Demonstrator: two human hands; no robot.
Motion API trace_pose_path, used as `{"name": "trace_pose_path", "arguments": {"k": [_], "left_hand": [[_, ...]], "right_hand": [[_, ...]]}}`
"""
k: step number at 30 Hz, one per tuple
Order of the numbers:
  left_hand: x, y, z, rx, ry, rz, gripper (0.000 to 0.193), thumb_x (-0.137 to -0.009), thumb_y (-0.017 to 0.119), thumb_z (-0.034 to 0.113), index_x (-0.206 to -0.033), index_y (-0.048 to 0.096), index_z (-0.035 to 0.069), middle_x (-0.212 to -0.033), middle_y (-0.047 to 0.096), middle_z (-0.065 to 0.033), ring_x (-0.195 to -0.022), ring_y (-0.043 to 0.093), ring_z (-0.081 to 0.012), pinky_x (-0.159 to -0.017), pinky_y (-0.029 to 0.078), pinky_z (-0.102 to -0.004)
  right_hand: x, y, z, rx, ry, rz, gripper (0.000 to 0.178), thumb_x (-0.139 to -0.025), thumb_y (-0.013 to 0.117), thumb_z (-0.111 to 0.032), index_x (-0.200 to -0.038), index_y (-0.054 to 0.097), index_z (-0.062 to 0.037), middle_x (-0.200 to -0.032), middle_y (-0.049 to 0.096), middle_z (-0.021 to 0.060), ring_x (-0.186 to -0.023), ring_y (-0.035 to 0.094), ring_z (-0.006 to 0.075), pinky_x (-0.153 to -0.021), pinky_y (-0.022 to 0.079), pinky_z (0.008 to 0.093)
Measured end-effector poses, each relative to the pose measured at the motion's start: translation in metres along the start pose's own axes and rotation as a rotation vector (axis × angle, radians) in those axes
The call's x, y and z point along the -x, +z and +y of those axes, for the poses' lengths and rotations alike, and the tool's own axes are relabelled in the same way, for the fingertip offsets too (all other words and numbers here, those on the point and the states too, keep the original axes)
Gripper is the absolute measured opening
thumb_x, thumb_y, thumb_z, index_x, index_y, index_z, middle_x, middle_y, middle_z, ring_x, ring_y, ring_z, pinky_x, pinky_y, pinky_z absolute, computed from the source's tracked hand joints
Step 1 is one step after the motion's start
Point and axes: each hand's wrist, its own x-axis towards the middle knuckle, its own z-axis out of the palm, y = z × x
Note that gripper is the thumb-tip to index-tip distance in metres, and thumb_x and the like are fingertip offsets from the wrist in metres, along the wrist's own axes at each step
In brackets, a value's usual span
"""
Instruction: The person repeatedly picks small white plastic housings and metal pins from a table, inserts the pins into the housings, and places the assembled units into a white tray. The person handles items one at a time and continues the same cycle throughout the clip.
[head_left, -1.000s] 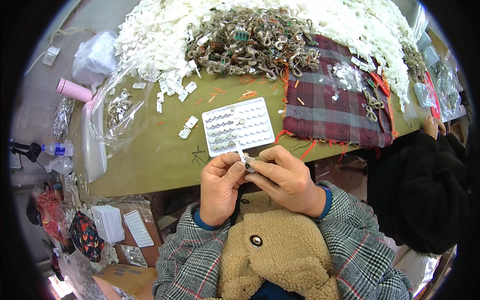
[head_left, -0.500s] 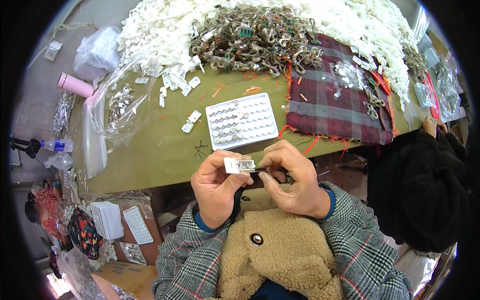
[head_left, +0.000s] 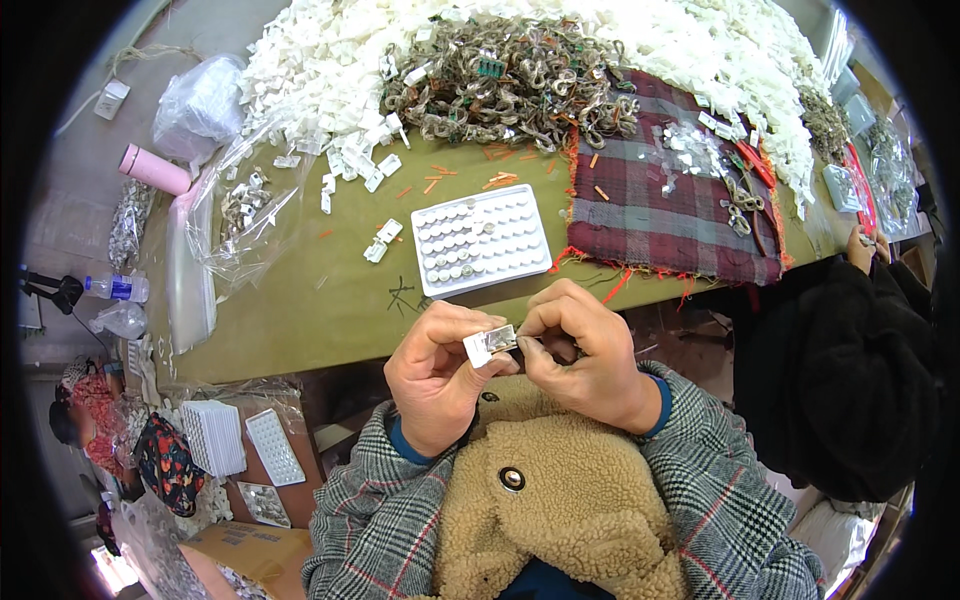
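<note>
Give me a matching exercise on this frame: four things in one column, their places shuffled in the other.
Things
1. small white casing
2. white tray
3. red-handled tool
4. pink bottle

Places
A. lying on the plaid cloth
B. far left, near a bulging clear plastic bag
C. held by the left hand, the right hand close to its end
D. on the green table, just beyond both hands

Pairs: 1-C, 2-D, 3-A, 4-B
</note>
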Motion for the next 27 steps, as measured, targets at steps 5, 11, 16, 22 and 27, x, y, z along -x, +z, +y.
{"name": "trace_pose_path", "arguments": {"k": [5, 11, 16, 22, 27], "left_hand": [[0.002, 0.000, -0.005, 0.195, -0.088, 0.028, 0.021, -0.090, 0.070, 0.001, -0.107, 0.058, -0.006, -0.103, 0.063, -0.0149, -0.082, 0.068, -0.0172, -0.071, 0.061, -0.0290], [0.003, -0.005, -0.018, 0.744, -0.457, 0.072, 0.029, -0.099, 0.062, 0.018, -0.115, 0.057, -0.005, -0.097, 0.066, -0.0117, -0.075, 0.065, -0.0137, -0.067, 0.059, -0.0278], [0.007, -0.012, -0.025, 0.926, -0.532, 0.089, 0.031, -0.101, 0.058, 0.019, -0.122, 0.055, -0.004, -0.102, 0.067, -0.0149, -0.076, 0.066, -0.0137, -0.067, 0.060, -0.0280], [0.008, -0.029, -0.026, 0.843, -0.477, 0.015, 0.030, -0.101, 0.056, 0.015, -0.125, 0.056, -0.003, -0.108, 0.067, -0.0231, -0.080, 0.072, -0.0222, -0.065, 0.062, -0.0314], [0.005, -0.047, -0.023, 0.679, -0.433, 0.081, 0.030, -0.101, 0.056, 0.013, -0.125, 0.056, -0.006, -0.108, 0.067, -0.0255, -0.081, 0.072, -0.0245, -0.071, 0.064, -0.0328]], "right_hand": [[0.003, 0.002, 0.004, -0.311, 0.252, -0.072, 0.009, -0.085, 0.068, 0.000, -0.090, 0.060, 0.0017, -0.082, 0.057, -0.0001, -0.066, 0.050, 0.0021, -0.056, 0.041, 0.0192], [0.004, 0.005, 0.005, -0.453, 0.390, -0.075, 0.008, -0.087, 0.068, -0.003, -0.091, 0.062, 0.0017, -0.077, 0.060, -0.0032, -0.067, 0.050, 0.0014, -0.058, 0.041, 0.0186], [0.005, 0.010, 0.003, -0.363, 0.356, -0.033, 0.008, -0.087, 0.069, -0.004, -0.091, 0.063, 0.0014, -0.076, 0.060, -0.0033, -0.069, 0.050, 0.0014, -0.059, 0.042, 0.0189], [-0.012, 0.005, 0.007, -0.145, 0.085, -0.015, 0.005, -0.086, 0.067, 0.002, -0.090, 0.066, 0.0026, -0.090, 0.067, 0.0081, -0.079, 0.063, 0.0128, -0.068, 0.049, 0.0263], [-0.050, -0.007, 0.024, 0.312, -0.066, 0.082, 0.012, -0.085, 0.067, 0.004, -0.097, 0.068, 0.0042, -0.092, 0.066, 0.0140, -0.080, 0.067, 0.0247, -0.071, 0.052, 0.0314]]}}
